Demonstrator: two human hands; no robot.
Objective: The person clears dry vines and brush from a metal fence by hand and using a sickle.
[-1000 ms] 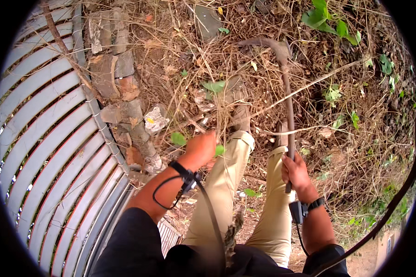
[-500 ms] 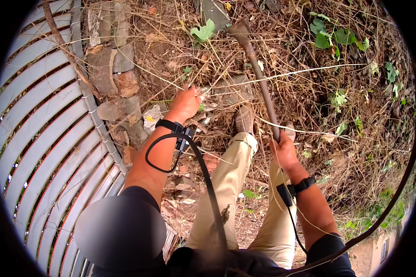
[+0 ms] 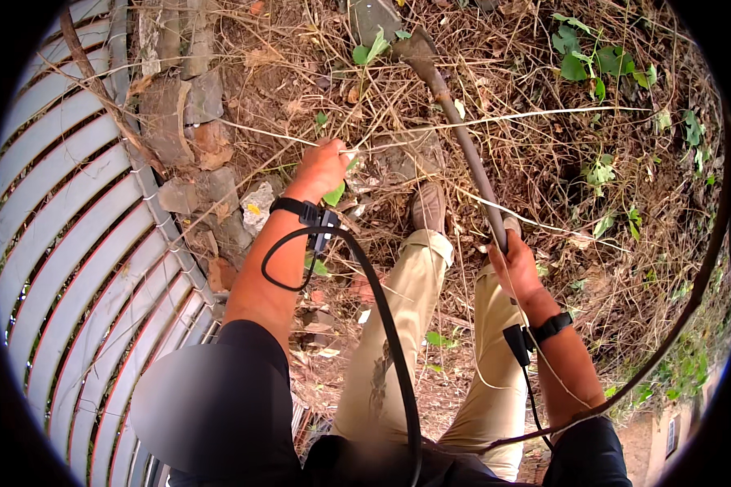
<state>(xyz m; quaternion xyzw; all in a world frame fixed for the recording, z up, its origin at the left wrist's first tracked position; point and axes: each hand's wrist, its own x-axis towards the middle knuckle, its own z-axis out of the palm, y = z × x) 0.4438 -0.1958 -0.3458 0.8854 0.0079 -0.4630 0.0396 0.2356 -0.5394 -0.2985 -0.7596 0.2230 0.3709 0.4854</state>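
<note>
My left hand [image 3: 322,170] is closed around dry, pale vine stems [image 3: 463,123] that stretch to the right across the ground. A few green leaves [image 3: 334,195] show just beside its wrist. My right hand [image 3: 516,266] grips the lower end of the long brown handle of a hoe [image 3: 464,140]. That handle slants away to the upper left, and its flared head lies among the dead stems by a flat grey piece [image 3: 374,20]; where the blade ends, I cannot tell. Both wrists wear black straps with small devices and cables.
To the left runs a curved grey slatted fence [image 3: 77,195], edged by broken bricks and stones [image 3: 207,154]. Tangled dry vines [image 3: 544,178] cover the slope ahead and right, with leafy green plants [image 3: 585,61]. A shoe [image 3: 429,207] stands in the litter. A dark curved stem [image 3: 666,365] arches at right.
My left hand has shifted slightly up and left with the stems, drawing them along. My right hand and the hoe's handle end have moved a little right and down.
</note>
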